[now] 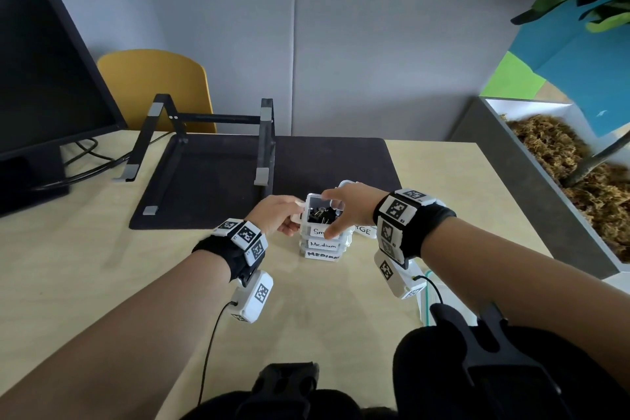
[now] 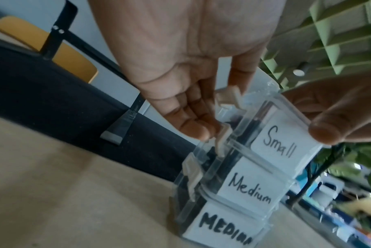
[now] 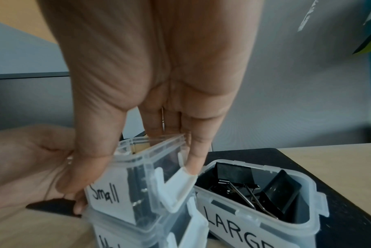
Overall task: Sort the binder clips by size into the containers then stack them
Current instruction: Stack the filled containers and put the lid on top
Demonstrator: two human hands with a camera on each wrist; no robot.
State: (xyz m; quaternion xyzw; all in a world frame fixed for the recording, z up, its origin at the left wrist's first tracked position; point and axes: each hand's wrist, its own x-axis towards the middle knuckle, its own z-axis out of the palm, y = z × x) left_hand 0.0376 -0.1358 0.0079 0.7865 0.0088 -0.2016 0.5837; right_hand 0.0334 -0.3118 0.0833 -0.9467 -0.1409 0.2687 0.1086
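Three clear containers stand stacked on the table: "Small" (image 1: 322,215) on top, "Medium" (image 1: 324,244) under it, "MEDIUM" (image 1: 322,255) at the bottom, all with dark clips inside. My right hand (image 1: 347,204) grips the Small container (image 3: 108,194) from above, thumb on its front label and fingers behind it. Its right side latch (image 3: 176,188) sticks out unfastened. My left hand (image 2: 191,109) has nearly straight fingers, with the tips touching the left latch of the Small container (image 2: 280,142). An open "LARGE" container (image 3: 254,218) with big black binder clips (image 3: 254,184) stands just right of the stack.
The stack sits at the front edge of a black mat (image 1: 341,160) that also holds a laptop stand (image 1: 204,147). A monitor (image 1: 44,78) and cables are at the far left, and a planter (image 1: 562,181) runs along the right. A clear plastic bag (image 1: 426,297) lies near my right wrist.
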